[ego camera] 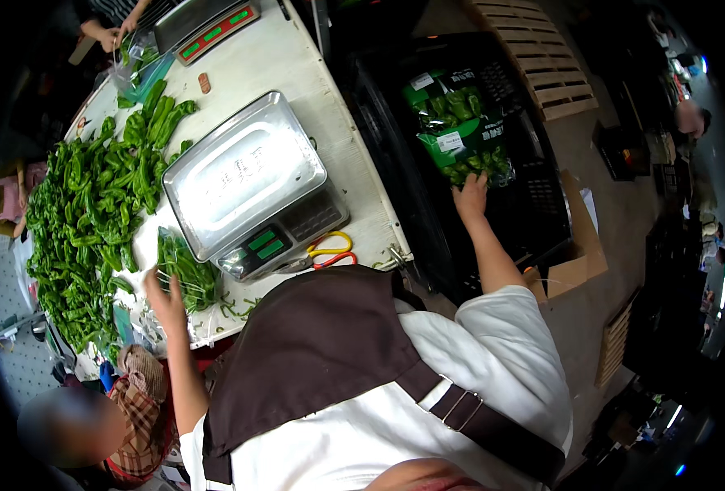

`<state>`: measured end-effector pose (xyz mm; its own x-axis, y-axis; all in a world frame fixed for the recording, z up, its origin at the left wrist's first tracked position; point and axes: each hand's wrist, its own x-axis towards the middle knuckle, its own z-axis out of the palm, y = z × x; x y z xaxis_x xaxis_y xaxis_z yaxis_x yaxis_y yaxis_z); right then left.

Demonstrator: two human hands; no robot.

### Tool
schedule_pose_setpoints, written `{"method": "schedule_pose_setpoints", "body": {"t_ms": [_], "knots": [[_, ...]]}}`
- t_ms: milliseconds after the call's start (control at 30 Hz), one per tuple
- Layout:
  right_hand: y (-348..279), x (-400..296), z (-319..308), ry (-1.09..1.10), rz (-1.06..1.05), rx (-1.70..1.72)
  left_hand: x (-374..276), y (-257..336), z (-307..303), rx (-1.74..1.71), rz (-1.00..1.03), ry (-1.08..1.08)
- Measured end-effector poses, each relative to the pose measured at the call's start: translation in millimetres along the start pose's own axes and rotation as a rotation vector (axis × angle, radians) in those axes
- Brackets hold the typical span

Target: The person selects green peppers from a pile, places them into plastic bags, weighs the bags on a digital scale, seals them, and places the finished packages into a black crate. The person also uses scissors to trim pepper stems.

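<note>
My right hand reaches into a black plastic crate, its fingertips on the near end of a printed plastic bag of green peppers. A second such bag lies just beyond it, and both bear labels. Whether the fingers grip the bag is unclear. My left hand is over the table's near edge with thumb and fingers apart, beside a clear bag filled with green peppers. This bag leans by a digital scale with a steel pan. Loose green peppers are heaped to the left.
Scissors with yellow and red handles lie by the scale on the white table. A co-worker's hands hold a bag near another scale. Another person is close on my left. Beyond the crate are a wooden pallet and cardboard.
</note>
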<state>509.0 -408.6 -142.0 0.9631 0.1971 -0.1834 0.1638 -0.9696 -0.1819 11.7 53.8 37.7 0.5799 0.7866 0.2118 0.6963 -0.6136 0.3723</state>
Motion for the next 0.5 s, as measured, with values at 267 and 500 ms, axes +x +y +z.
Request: {"method": "schedule_pose_setpoints", "body": {"t_ms": [267, 500], "knots": [[-49.7, -36.1, -41.3, 0.028, -0.249, 0.616, -51.0, -273.4, 1.6, -0.017, -0.736, -0.397], [-108.5, -98.1, -58.2, -0.015, -0.169, 0.338, -44.9, -217.1, -10.1, -0.429, -0.726, -0.31]]}}
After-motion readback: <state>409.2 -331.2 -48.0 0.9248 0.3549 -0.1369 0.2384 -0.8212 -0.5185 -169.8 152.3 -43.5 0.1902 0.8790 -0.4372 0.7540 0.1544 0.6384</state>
